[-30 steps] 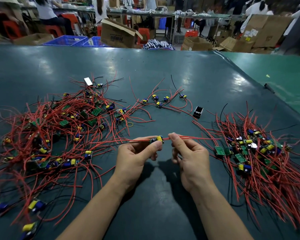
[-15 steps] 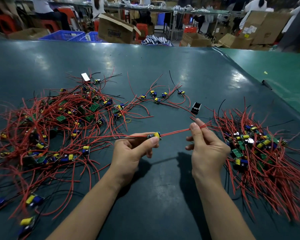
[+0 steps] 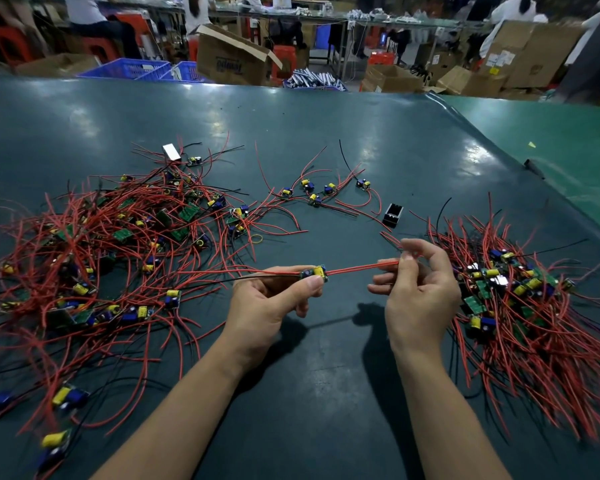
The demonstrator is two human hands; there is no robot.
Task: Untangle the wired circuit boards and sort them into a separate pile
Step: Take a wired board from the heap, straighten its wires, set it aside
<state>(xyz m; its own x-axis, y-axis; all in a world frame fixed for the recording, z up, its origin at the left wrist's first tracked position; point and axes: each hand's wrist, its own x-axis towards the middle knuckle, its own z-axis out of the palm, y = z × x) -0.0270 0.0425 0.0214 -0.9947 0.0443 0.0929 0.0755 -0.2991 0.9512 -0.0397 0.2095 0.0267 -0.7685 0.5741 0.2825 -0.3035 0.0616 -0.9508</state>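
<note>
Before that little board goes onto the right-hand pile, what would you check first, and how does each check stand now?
1. Left hand grips the board: ok.
2. Right hand pinches its red wires: ok.
3. Red wires pulled straight between the hands: ok.
4. Board's trailing wires free of the left pile: cannot tell; they run toward it.
5. Right pile beside the right hand: ok.
</note>
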